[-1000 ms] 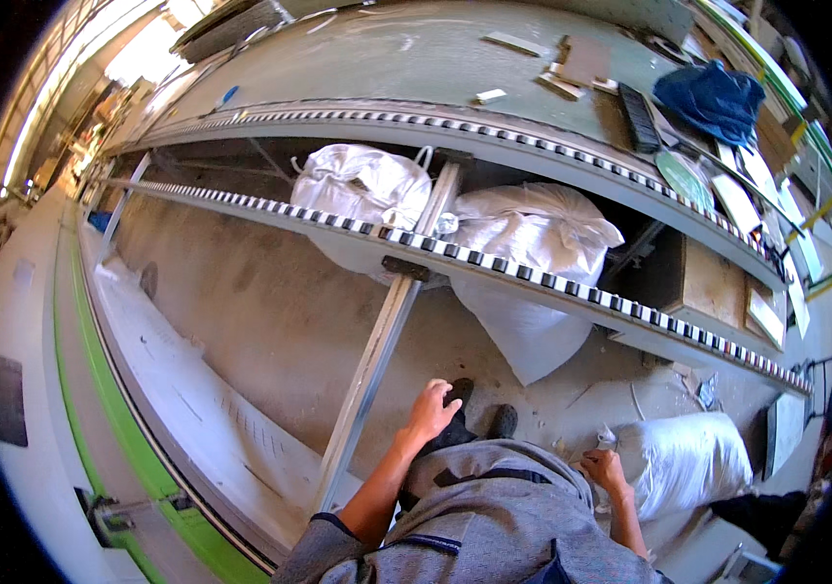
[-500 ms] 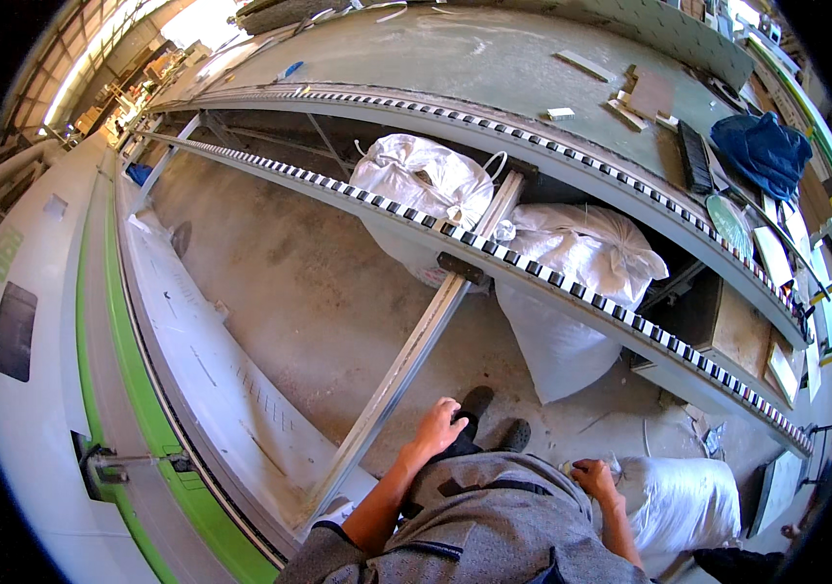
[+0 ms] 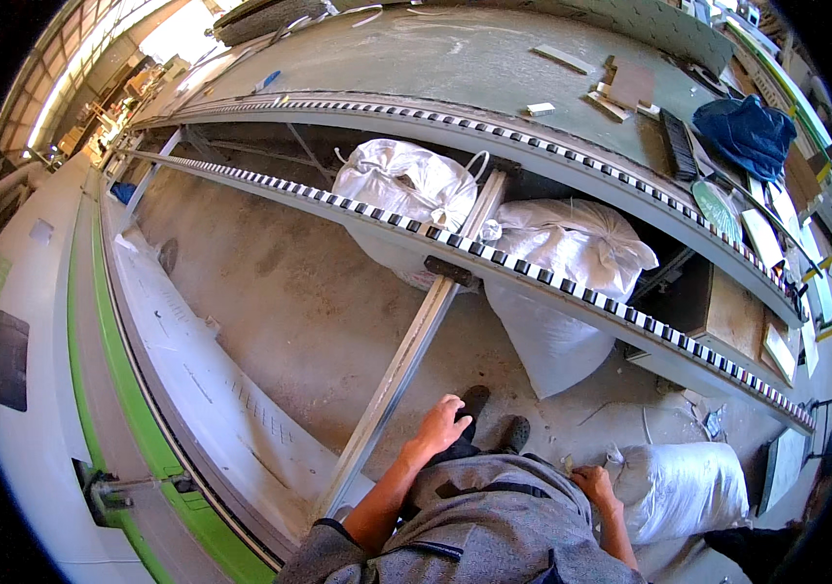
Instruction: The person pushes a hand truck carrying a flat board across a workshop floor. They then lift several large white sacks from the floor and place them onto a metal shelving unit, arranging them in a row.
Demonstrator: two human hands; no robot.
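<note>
We've stepped closer to the metal rail (image 3: 392,375), left hand (image 3: 440,426) loose and empty beside it, right hand (image 3: 593,484) gripping the white sack (image 3: 679,487).

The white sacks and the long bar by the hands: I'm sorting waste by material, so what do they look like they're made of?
The sacks look like woven plastic: thin white cloth, creased, slightly shiny, tied at the neck. The one by the right hand looks the same. The bar beside the left hand seems bare metal, probably aluminium or steel: pale grey, straight, dull sheen, sharp edges. The floor looks like dusty concrete.
</note>
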